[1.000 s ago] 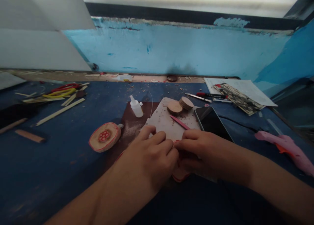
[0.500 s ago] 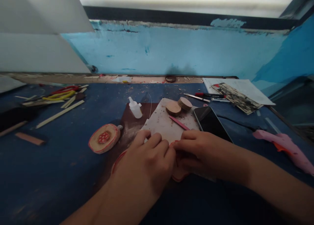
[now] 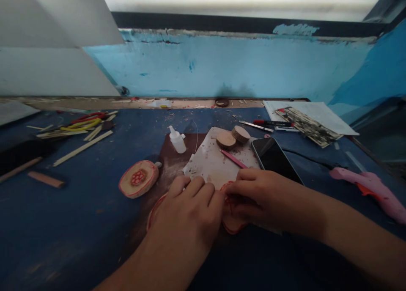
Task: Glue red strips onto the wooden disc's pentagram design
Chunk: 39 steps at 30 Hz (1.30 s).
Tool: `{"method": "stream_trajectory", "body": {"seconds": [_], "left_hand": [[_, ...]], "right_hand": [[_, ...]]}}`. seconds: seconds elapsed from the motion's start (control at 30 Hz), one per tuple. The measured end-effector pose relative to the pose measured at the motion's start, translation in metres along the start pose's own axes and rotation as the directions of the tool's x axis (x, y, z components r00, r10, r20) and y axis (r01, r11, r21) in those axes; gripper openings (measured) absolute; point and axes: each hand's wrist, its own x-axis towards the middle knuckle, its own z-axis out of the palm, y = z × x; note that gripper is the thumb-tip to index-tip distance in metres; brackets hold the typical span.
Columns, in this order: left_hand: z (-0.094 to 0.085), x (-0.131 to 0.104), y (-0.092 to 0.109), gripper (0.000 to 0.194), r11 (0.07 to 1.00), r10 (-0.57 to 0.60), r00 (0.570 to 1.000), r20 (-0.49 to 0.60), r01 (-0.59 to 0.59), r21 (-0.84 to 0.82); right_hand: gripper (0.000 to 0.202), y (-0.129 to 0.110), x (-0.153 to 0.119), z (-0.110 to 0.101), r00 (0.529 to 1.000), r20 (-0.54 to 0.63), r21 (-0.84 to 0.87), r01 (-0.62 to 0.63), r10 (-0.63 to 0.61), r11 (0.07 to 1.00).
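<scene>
- Left hand (image 3: 192,210) has edged left, fingers curled.
- That bares more red-edged piece (image 3: 234,226), lower centre, under right hand (image 3: 269,198), fingers bent.
- Can't tell what either pinches.

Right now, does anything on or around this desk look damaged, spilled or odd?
The blue wall looks damaged: its top edge is cracked and ragged, with a dark smudge low down. Crumbs litter the white sheet near the wood slices, untidy.
</scene>
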Motion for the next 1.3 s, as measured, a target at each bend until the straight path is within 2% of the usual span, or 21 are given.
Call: {"method": "stream_trajectory", "body": {"seconds": [0.17,0.47,0.67,0.77,0.9,0.97,1.03,1.13,1.2,1.3], "left_hand": [[-0.001,0.0,-0.001,0.02,1.0,-0.014,0.999,0.034,0.014,0.011],[-0.004,-0.001,0.013,0.026,0.996,-0.083,0.996,0.029,0.082,0.016],[-0.005,0.001,0.008,0.026,0.995,-0.094,0.992,0.086,0.095,-0.004],[0.005,-0.001,0.002,0.019,0.994,-0.106,0.99,0.096,0.11,-0.03],[0.03,-0.008,-0.005,0.017,0.982,-0.186,0.98,0.065,0.189,-0.032],[0.034,-0.01,-0.005,0.017,0.98,-0.197,0.979,0.056,0.199,-0.024],[0.029,-0.011,-0.002,0.019,0.987,-0.158,0.986,0.058,0.16,-0.023],[0.011,-0.007,0.006,0.025,0.995,-0.097,0.994,0.057,0.097,-0.001],[0.0,-0.003,0.011,0.026,0.998,-0.058,0.993,0.103,0.056,0.024],[-0.007,0.004,0.013,0.029,0.994,-0.11,0.976,0.189,0.113,-0.004]], "right_hand": [[0.014,0.0,-0.001,0.0,1.0,0.008,-0.005,-0.003,0.003,1.0],[0.018,-0.001,-0.001,-0.001,1.0,0.009,0.015,-0.01,0.01,1.0],[0.016,-0.002,0.001,-0.003,1.0,0.007,0.017,-0.014,0.014,1.0],[0.015,-0.002,0.001,-0.003,1.0,0.012,0.015,-0.015,0.015,1.0],[0.011,-0.003,-0.002,-0.003,1.0,0.013,0.001,-0.021,0.021,1.0],[0.011,-0.004,-0.002,-0.004,1.0,0.014,-0.008,-0.026,0.026,1.0],[0.012,-0.005,-0.001,-0.004,1.0,0.018,-0.014,-0.025,0.026,1.0],[0.013,-0.007,0.002,-0.006,0.999,0.028,-0.02,-0.016,0.017,1.0],[0.013,-0.007,0.003,-0.007,1.0,0.029,-0.021,-0.01,0.011,1.0],[0.014,-0.008,0.002,-0.008,1.0,0.024,-0.016,-0.007,0.007,1.0]]}}
